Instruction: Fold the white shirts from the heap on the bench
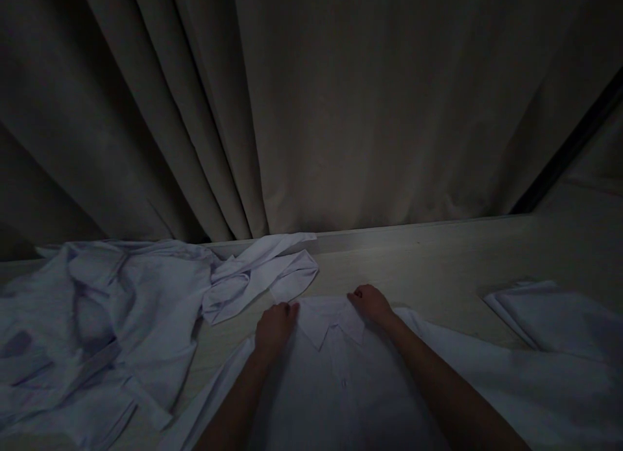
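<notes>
- Left hand (275,328): fingers curled shut at the person's left end of the collar (314,331), pinching its upper edge.
- Right hand (372,305): a matching pinch at the collar's other end; both grips are narrow, with the collar stretched between them.
- White shirt (311,392): lies front side up at 6 o'clock, collar toward 12, a button (344,383) visible on the placket; one sleeve (487,366) runs out toward 4 o'clock.
- Step in hand, as I judge it: squaring and spreading the shirt by its collar. The next move would call for even tension from both hands, so that the collar points stay level and the front lies smooth.
- From the collar, a crumpled heap of white cloth (150,295) lies at 9 o'clock, its loose ends trailing to 10.
- Another white cloth (559,315), apparently folded, lies at 3 o'clock.
- Containers: none shows; the cloth lies directly on the pale surface (428,263).
- At 12 o'clock, a heavy curtain (341,113) hangs in dim light.
</notes>
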### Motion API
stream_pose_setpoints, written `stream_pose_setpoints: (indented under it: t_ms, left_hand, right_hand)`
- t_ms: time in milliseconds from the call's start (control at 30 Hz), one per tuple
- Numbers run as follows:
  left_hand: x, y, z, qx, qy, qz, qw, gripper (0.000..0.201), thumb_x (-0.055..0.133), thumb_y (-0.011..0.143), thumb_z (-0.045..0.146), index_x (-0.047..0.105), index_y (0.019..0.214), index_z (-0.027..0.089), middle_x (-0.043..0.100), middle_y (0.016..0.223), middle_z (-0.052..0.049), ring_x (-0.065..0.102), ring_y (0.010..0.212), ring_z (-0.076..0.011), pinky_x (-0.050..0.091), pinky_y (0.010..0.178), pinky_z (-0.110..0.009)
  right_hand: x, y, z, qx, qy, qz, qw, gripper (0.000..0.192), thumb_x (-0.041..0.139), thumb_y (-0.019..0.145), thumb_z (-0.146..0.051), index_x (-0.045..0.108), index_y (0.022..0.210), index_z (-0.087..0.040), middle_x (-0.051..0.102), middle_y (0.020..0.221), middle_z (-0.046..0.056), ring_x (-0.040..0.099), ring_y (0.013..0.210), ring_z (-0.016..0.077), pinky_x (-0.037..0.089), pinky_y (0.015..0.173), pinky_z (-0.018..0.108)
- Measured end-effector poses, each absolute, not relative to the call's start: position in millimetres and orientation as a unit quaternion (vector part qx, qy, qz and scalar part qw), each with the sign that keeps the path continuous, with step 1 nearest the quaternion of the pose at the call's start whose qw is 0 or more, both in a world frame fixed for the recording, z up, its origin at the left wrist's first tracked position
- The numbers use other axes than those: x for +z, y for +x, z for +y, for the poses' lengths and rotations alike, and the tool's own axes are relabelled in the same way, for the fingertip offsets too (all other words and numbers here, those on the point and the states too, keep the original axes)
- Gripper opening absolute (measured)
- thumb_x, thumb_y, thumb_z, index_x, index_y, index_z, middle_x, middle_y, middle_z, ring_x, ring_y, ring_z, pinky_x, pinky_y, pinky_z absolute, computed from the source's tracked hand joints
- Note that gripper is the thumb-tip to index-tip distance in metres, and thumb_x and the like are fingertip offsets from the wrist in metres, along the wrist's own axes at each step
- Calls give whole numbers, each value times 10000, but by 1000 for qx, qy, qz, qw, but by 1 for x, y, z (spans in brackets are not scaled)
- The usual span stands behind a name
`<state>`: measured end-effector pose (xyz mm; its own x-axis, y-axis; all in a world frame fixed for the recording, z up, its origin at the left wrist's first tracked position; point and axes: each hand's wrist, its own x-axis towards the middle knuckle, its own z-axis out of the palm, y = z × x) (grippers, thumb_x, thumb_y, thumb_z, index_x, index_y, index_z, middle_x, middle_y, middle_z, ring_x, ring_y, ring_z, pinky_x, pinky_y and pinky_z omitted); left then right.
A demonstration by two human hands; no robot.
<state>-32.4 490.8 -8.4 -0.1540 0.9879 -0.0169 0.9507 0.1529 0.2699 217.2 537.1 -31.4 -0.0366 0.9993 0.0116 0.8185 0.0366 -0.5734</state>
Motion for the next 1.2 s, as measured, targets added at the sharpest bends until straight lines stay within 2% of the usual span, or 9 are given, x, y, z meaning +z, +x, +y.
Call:
stream_pose_setpoints:
  t_ms: [167,300,400,500,633,800,1000,1067,1200]
  left_hand:
    - [-28,-29,498,120,650,745,93,305,369,902,365,625,880,200,716,880,-48,653,806,-159,420,653,-240]
    - [-32,-24,503,123,641,756,54,339,292,922,307,590,966,151,693,816,-100,640,748,-210,410,643,-304]
    - [-33,-21,500,127,652,747,10,354,284,920,281,593,1027,146,667,932,-141,605,901,-259,407,763,-376]
    - [-36,-12,490,158,698,697,-55,362,313,914,262,550,1170,164,603,1137,-141,522,1060,-266,366,888,-413]
    - [-44,4,474,159,747,641,-76,365,333,914,305,546,1176,168,603,1126,-110,512,1047,-248,377,890,-396]
    - [-56,8,465,149,747,642,-82,373,332,914,322,532,1198,185,569,1220,-108,484,1115,-266,371,914,-423]
    - [-58,7,461,153,749,638,-89,391,332,912,294,516,1234,171,546,1267,-124,461,1171,-266,361,952,-424]
    - [-55,7,460,145,754,634,-92,389,340,907,285,517,1236,177,551,1253,-129,474,1153,-271,372,938,-425]
    - [-45,8,463,145,767,616,-104,374,370,889,247,525,1222,179,561,1225,-135,476,1150,-286,363,963,-450]
  right_hand:
    - [-45,212,546,230,-673,-658,245,151,600,776,-327,571,754,-180,633,736,37,563,667,150,389,604,248]
    - [-50,212,550,237,-662,-659,267,138,614,763,-318,547,786,-199,615,732,-2,549,668,132,389,614,232]
    - [-54,208,550,234,-661,-656,279,169,616,768,-333,540,846,-204,612,757,0,549,686,142,389,632,245]
    - [-57,203,545,162,-661,-672,292,239,628,772,-369,536,917,-202,617,833,34,556,781,186,399,706,288]
    - [-56,201,531,42,-642,-713,279,286,595,810,-422,564,974,-189,612,934,79,534,914,237,393,824,346]
    - [-58,207,507,29,-583,-782,219,302,461,899,-393,617,1054,-186,611,1056,102,520,1020,233,376,923,364]
    - [-61,212,489,34,-555,-811,180,469,445,903,-428,508,1289,-169,502,1321,157,422,1229,276,300,1042,432]
    - [-56,214,492,51,-559,-806,191,444,414,920,-379,495,1304,-170,527,1286,145,450,1197,251,324,1028,402]
    - [-38,219,511,64,-558,-803,198,471,399,854,-115,502,1305,-199,557,1207,109,487,1125,196,361,978,326]
